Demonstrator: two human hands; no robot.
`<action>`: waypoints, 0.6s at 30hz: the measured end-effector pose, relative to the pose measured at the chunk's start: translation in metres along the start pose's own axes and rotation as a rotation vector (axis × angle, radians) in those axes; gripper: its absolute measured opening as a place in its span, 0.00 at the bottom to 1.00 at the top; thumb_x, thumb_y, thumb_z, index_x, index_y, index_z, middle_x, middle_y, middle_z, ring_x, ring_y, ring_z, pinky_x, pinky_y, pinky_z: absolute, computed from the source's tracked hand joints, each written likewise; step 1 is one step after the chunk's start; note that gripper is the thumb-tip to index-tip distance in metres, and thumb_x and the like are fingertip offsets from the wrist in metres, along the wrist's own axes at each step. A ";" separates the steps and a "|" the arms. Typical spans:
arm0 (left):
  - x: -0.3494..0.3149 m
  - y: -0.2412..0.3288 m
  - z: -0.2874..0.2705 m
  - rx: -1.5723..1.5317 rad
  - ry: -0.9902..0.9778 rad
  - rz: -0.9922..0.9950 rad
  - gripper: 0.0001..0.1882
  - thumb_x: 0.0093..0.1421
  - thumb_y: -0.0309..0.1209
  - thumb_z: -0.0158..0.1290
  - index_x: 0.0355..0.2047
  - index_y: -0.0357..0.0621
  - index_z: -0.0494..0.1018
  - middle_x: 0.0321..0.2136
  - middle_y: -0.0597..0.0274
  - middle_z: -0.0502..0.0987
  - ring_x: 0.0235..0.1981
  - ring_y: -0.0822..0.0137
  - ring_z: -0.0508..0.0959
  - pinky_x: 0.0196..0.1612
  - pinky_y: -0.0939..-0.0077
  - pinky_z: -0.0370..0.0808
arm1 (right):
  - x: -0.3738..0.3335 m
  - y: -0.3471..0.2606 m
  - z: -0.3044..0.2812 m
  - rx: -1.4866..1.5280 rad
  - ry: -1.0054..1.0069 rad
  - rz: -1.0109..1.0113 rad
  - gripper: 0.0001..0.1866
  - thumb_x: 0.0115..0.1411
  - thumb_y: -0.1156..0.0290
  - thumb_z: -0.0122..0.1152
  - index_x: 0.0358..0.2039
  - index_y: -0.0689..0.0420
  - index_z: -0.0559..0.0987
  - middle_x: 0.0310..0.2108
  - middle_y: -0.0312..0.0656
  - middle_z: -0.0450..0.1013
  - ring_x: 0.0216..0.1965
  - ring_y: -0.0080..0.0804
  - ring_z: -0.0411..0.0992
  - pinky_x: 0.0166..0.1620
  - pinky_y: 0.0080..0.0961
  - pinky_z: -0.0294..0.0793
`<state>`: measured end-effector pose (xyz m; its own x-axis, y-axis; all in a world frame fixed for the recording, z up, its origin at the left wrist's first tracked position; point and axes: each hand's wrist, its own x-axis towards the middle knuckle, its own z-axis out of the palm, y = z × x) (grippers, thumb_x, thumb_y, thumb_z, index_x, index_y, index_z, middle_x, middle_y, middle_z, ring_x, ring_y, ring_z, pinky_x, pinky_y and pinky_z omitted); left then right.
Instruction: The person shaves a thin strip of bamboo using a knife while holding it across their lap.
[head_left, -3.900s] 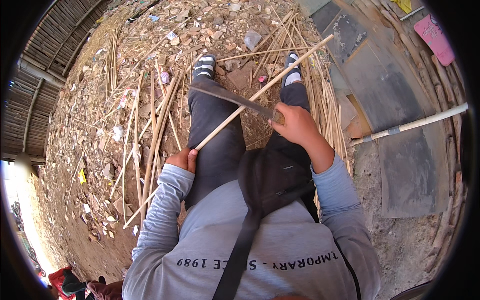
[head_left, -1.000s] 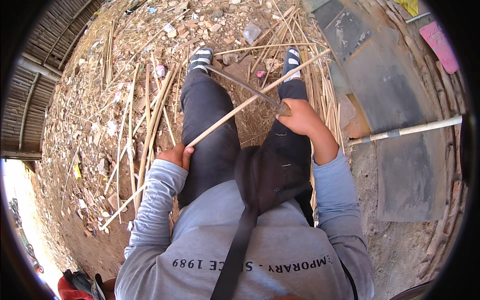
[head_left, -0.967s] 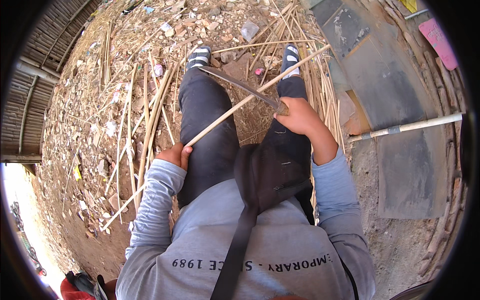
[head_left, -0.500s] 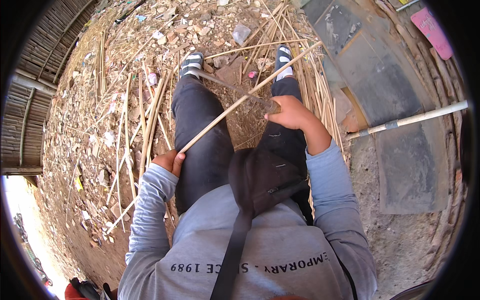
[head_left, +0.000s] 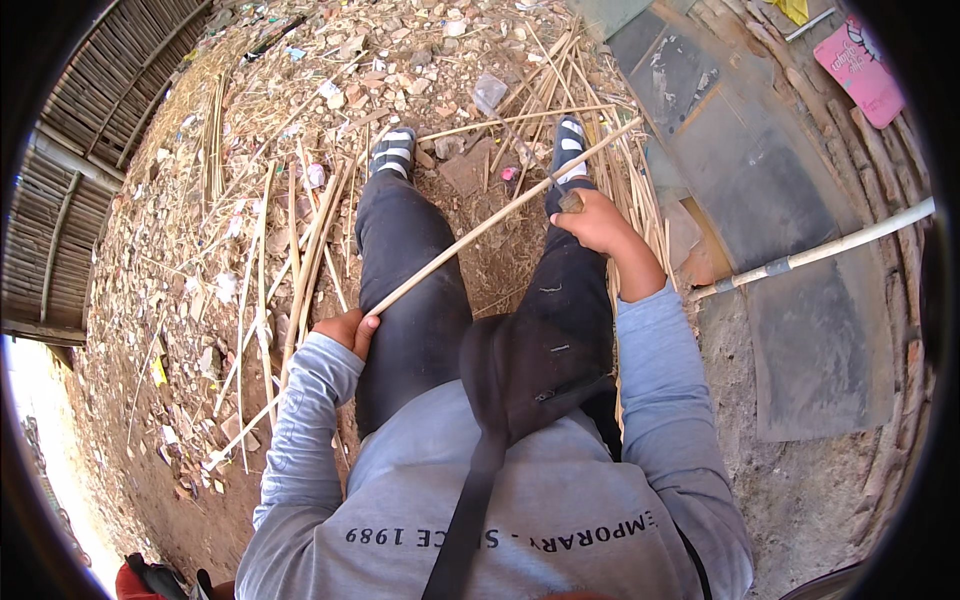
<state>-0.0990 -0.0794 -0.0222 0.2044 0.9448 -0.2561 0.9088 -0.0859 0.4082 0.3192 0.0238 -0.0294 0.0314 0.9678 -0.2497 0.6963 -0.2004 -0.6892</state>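
Note:
A long, pale bamboo strip (head_left: 460,245) slants across my lap, from the ground at lower left to its tip near my right foot. Closed around it by my left thigh is my left hand (head_left: 348,330), and its lower end passes behind that sleeve. Over my right knee, my right hand (head_left: 592,222) is wrapped round the wooden handle of a knife (head_left: 571,202). The knife's thin, dark blade points away and to the left, crossing the strip near its far end. Whether the edge touches the strip is hard to make out.
Loose bamboo strips (head_left: 315,235) lie on the littered ground at left, and another pile (head_left: 640,190) lies beside my right leg. Dark flat sheets (head_left: 825,330), a pale pole (head_left: 830,250) and a pink board (head_left: 860,75) are at right. A slatted bamboo wall (head_left: 50,225) stands at far left.
My right hand has slid the knife right, toward the strip's far end, and the blade has turned to point more directly away. My left hand keeps its grip; the strip's far end sits slightly lower.

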 end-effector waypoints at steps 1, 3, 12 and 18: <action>-0.002 0.000 -0.001 0.004 0.004 -0.001 0.26 0.72 0.51 0.43 0.34 0.38 0.75 0.24 0.38 0.77 0.32 0.35 0.79 0.37 0.47 0.75 | -0.001 -0.001 0.001 -0.116 0.010 -0.050 0.16 0.53 0.61 0.68 0.35 0.60 0.80 0.32 0.54 0.78 0.37 0.52 0.78 0.41 0.41 0.75; -0.002 -0.006 -0.002 -0.001 0.018 0.003 0.26 0.72 0.51 0.44 0.33 0.38 0.75 0.24 0.38 0.77 0.31 0.35 0.79 0.36 0.47 0.75 | -0.015 -0.020 0.011 -0.294 -0.030 -0.138 0.15 0.52 0.62 0.67 0.36 0.59 0.80 0.32 0.55 0.79 0.38 0.55 0.77 0.43 0.44 0.76; 0.000 -0.003 0.002 -0.053 0.016 0.019 0.26 0.72 0.50 0.44 0.34 0.36 0.75 0.24 0.37 0.77 0.31 0.35 0.79 0.36 0.48 0.74 | -0.010 0.002 0.007 0.027 0.033 -0.030 0.17 0.54 0.59 0.68 0.35 0.61 0.80 0.32 0.55 0.78 0.36 0.54 0.77 0.41 0.40 0.74; -0.003 -0.009 0.002 -0.078 0.059 0.039 0.26 0.71 0.50 0.47 0.28 0.37 0.73 0.22 0.37 0.76 0.29 0.35 0.78 0.34 0.47 0.73 | -0.048 -0.019 0.024 -0.111 0.030 -0.128 0.19 0.54 0.58 0.69 0.35 0.62 0.79 0.30 0.56 0.77 0.35 0.57 0.77 0.40 0.43 0.74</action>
<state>-0.1069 -0.0823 -0.0267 0.2151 0.9584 -0.1878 0.8691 -0.1001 0.4843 0.2867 -0.0225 -0.0206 -0.0425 0.9888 -0.1428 0.7705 -0.0586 -0.6347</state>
